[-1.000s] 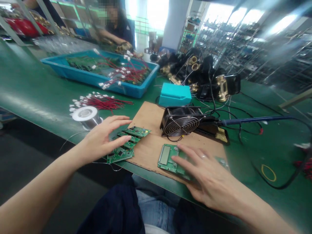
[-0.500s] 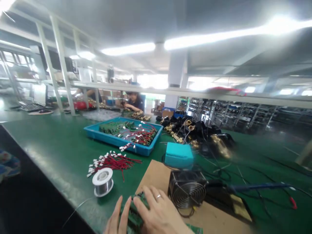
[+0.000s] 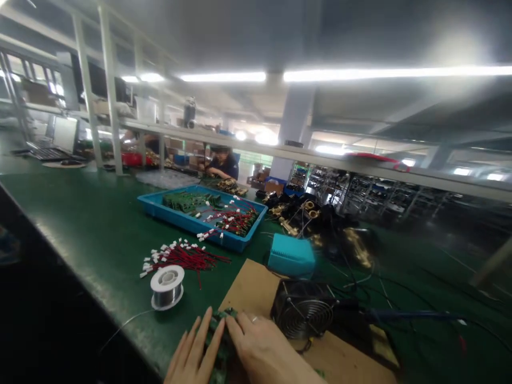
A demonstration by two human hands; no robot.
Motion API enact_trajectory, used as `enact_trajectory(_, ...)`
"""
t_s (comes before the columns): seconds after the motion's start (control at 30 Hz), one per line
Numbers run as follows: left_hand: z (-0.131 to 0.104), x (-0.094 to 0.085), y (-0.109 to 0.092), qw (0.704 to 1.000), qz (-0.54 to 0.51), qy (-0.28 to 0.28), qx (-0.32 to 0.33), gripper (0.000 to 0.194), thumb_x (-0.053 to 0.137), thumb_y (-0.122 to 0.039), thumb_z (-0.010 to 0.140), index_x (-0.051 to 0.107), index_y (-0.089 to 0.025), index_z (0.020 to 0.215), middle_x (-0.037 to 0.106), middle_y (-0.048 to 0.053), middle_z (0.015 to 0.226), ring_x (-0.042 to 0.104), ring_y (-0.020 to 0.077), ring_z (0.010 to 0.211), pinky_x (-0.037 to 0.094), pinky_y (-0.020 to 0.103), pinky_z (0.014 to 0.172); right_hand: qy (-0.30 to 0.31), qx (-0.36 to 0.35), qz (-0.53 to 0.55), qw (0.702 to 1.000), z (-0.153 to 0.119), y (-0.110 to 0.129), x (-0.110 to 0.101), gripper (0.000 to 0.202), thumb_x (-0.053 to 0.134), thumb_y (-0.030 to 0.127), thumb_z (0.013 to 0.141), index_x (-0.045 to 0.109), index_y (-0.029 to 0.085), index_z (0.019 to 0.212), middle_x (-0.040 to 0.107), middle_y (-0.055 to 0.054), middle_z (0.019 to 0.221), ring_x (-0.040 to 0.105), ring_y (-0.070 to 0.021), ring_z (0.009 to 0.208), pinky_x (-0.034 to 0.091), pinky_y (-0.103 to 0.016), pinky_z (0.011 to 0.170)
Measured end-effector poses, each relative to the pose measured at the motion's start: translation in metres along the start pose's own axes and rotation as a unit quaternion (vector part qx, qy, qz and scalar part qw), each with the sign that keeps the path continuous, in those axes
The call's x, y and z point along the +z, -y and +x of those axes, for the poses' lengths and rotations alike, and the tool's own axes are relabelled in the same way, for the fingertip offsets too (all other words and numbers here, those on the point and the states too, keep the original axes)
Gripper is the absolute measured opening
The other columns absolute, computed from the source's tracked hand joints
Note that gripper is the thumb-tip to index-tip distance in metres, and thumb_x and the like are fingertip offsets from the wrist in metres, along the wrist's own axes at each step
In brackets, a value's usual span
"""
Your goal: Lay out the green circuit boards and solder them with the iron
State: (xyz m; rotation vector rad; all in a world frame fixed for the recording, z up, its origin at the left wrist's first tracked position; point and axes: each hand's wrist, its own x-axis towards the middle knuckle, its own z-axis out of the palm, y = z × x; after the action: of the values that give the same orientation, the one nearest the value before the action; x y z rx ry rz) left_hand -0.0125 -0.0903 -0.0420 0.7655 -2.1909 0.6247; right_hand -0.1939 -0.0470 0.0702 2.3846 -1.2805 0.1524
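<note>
At the bottom edge of the view my left hand [image 3: 192, 354] and my right hand [image 3: 262, 354] are pressed together around a small stack of green circuit boards [image 3: 221, 337]. The left fingers lie flat along the stack's left side and the right hand, which wears a ring, covers its top and right side. Only a sliver of the boards shows between the fingers. The stack sits at the near left corner of a brown cardboard sheet [image 3: 248, 285] on the green table.
A solder spool [image 3: 167, 287] and a bundle of red wires [image 3: 184, 257] lie left of the cardboard. Behind are a blue tray [image 3: 192, 226], a teal box [image 3: 291, 255], a black fan [image 3: 304, 314], a soldering iron [image 3: 412, 316] and brass fittings [image 3: 320, 213]. A co-worker [image 3: 223, 162] sits far across.
The view has swung up from the table toward the room. My right hand has left the single board and joined my left hand on the stack of boards.
</note>
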Motion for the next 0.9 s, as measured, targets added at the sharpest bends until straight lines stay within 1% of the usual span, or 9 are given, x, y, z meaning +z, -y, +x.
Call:
enact_trajectory(0.1,0.006,-0.031,-0.006,0.996,-0.066,0.033,-0.055,0.079,0.049,-0.03,0.091,0.022,-0.011,0.163,0.04,0.018,0.162,0.05,0.0351,0.143,0.057,0.045,0.104,0.07,0.021,0.032,0.997,0.002,0.003,-0.029,0.027,0.06,0.005,0.091,0.057,0.008,0.118,0.072,-0.011,0.099,0.072,-0.0227,0.08,0.058,-0.034,0.061)
enact_trajectory(0.17,0.01,-0.045,-0.009,0.987,-0.115,0.072,-0.089,0.075,0.047,-0.033,0.096,0.019,-0.018,0.164,0.034,0.015,0.166,0.04,0.0361,0.15,0.053,0.052,0.109,0.116,0.03,0.055,0.991,0.005,0.002,-0.039,0.029,0.052,0.006,0.096,0.056,0.006,0.125,0.072,-0.015,0.106,0.073,-0.0253,0.088,0.061,-0.036,0.07)
enact_trajectory(0.23,0.011,-0.051,-0.011,0.978,-0.151,0.09,-0.111,0.073,0.048,-0.034,0.099,0.019,-0.023,0.164,0.029,0.013,0.168,0.032,0.0386,0.154,0.047,0.058,0.113,0.154,0.04,0.079,0.984,0.008,0.0,-0.043,0.031,0.045,0.005,0.099,0.056,0.005,0.128,0.072,-0.017,0.111,0.073,-0.0267,0.096,0.062,-0.037,0.077)
enact_trajectory(0.33,0.009,-0.053,-0.009,0.973,-0.176,0.094,-0.12,0.071,0.051,-0.036,0.1,0.021,-0.026,0.163,0.027,0.013,0.169,0.026,0.0398,0.156,0.043,0.061,0.116,0.193,0.064,0.119,0.972,0.011,-0.002,-0.045,0.035,0.039,0.003,0.1,0.055,0.004,0.131,0.071,-0.019,0.118,0.072,-0.0271,0.106,0.061,-0.038,0.085)
enact_trajectory(0.47,0.005,-0.051,-0.004,0.975,-0.177,0.092,-0.095,0.07,0.054,-0.041,0.099,0.027,-0.022,0.161,0.028,0.015,0.168,0.028,0.0386,0.155,0.043,0.059,0.117,0.22,0.098,0.145,0.96,0.015,-0.006,-0.046,0.042,0.039,-0.002,0.095,0.054,0.002,0.135,0.073,-0.021,0.119,0.074,-0.0267,0.104,0.061,-0.037,0.085)
enact_trajectory(0.57,0.004,-0.051,-0.002,0.976,-0.176,0.092,-0.083,0.069,0.053,-0.042,0.1,0.028,-0.02,0.161,0.029,0.015,0.167,0.034,0.0352,0.152,0.043,0.053,0.117,0.218,0.115,0.146,0.958,0.018,-0.01,-0.047,0.045,0.042,-0.002,0.093,0.052,0.003,0.137,0.074,-0.019,0.119,0.075,-0.0257,0.105,0.061,-0.035,0.087)
enact_trajectory(0.7,0.005,-0.051,-0.001,0.973,-0.188,0.097,-0.088,0.068,0.053,-0.04,0.1,0.028,-0.02,0.161,0.027,0.014,0.168,0.035,0.0332,0.152,0.044,0.049,0.118,0.214,0.122,0.136,0.96,0.024,-0.008,-0.046,0.038,0.041,0.002,0.097,0.054,0.002,0.132,0.072,-0.021,0.12,0.073,-0.028,0.107,0.06,-0.038,0.087)
enact_trajectory(0.8,0.006,-0.05,0.004,0.969,-0.207,0.105,-0.082,0.069,0.051,-0.039,0.101,0.025,-0.022,0.162,0.024,0.013,0.17,0.034,0.0331,0.153,0.043,0.049,0.118,0.22,0.107,0.133,0.96,0.026,-0.003,-0.045,0.032,0.037,0.003,0.1,0.059,0.004,0.122,0.072,-0.02,0.115,0.072,-0.028,0.104,0.06,-0.039,0.086)
enact_trajectory(0.9,0.006,-0.052,0.008,0.964,-0.227,0.11,-0.078,0.07,0.052,-0.039,0.1,0.023,-0.025,0.163,0.021,0.012,0.171,0.031,0.0358,0.154,0.04,0.054,0.12,0.215,0.1,0.147,0.96,0.018,-0.003,-0.056,0.033,0.036,0.002,0.1,0.059,0.006,0.124,0.07,-0.018,0.118,0.07,-0.0266,0.107,0.06,-0.04,0.089)
